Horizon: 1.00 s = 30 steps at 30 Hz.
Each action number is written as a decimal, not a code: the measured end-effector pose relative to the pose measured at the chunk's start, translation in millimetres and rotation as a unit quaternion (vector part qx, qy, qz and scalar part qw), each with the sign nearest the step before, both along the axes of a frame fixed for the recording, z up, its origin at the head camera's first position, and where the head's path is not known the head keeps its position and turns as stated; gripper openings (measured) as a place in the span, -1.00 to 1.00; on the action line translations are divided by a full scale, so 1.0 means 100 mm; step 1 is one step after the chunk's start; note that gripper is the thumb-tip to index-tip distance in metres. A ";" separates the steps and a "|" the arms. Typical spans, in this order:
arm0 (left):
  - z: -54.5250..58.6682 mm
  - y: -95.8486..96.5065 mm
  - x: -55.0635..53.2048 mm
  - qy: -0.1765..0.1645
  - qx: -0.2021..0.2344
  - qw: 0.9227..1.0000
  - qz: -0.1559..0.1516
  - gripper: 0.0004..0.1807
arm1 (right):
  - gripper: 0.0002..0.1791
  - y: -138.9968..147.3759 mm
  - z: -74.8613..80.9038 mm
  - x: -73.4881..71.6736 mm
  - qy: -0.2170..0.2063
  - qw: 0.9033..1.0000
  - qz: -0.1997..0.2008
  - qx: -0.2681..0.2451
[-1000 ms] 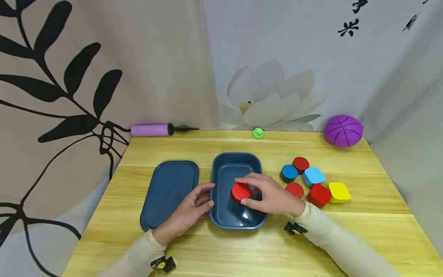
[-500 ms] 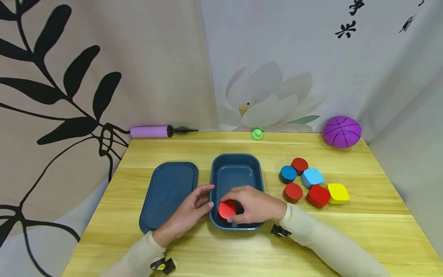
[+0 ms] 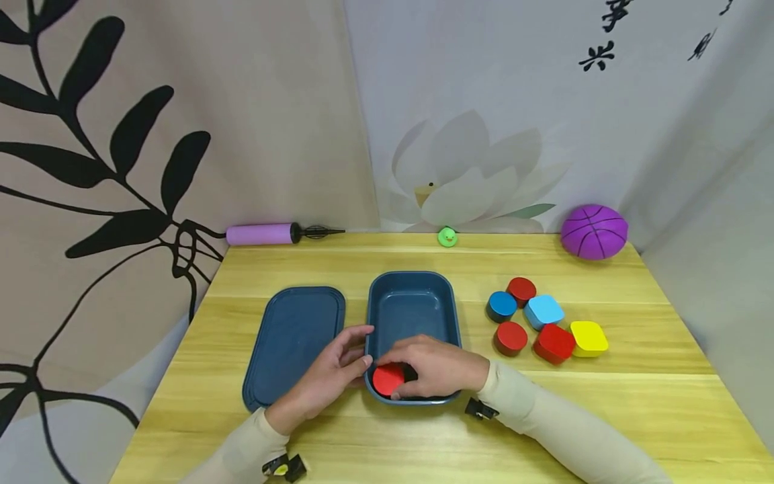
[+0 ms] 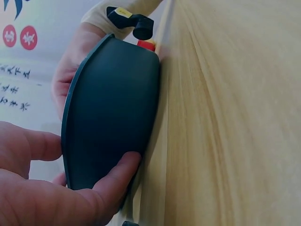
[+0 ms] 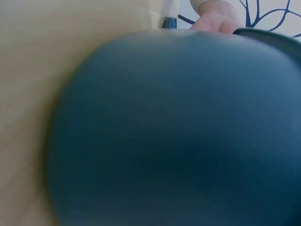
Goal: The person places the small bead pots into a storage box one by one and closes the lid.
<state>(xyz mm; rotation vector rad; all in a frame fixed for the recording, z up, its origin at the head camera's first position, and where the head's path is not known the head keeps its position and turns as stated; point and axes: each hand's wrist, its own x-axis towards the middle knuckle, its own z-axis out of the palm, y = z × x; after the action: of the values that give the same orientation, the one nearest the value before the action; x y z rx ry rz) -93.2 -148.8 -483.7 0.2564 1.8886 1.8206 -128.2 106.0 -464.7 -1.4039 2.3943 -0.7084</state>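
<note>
A deep dark-blue rectangular box stands on the table. My right hand reaches over its near right side and pinches a red round block between thumb and fingers, low in the near left corner. Against the box's left side rests my left hand. In the left wrist view its fingertips and thumb touch the outer wall, the fingers fairly straight. The box's outer wall fills most of the right wrist view and hides the right hand's fingers and the block there.
A flat blue lid lies left of the box. To the right sit loose blocks: red round ones, a blue round one, light-blue, red and yellow. Farther back are a purple pump, green duck and purple ball.
My right hand has carried the red round block from mid-box toward the near left corner and lower. My left hand has stayed at the box's left side.
</note>
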 end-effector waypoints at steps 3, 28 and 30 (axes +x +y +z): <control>-0.01 0.00 0.00 0.002 0.001 1.000 0.000 -0.33 | -0.44 0.01 0.00 0.00 -0.001 1.000 0.001 -0.005; -0.02 0.02 0.01 -0.003 -0.003 1.000 0.023 -0.36 | -0.57 0.57 0.25 -0.14 -0.031 0.977 -0.146 -0.153; -0.03 0.01 0.00 -0.002 -0.002 1.000 0.023 -0.36 | -0.57 0.64 0.26 -0.14 -0.030 0.974 -0.163 -0.153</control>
<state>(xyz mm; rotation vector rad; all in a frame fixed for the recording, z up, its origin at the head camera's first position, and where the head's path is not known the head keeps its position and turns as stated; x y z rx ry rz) -93.0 -147.7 -486.3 0.2104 1.9091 1.8459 -142.6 170.3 -438.4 -1.0730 2.5781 -1.2295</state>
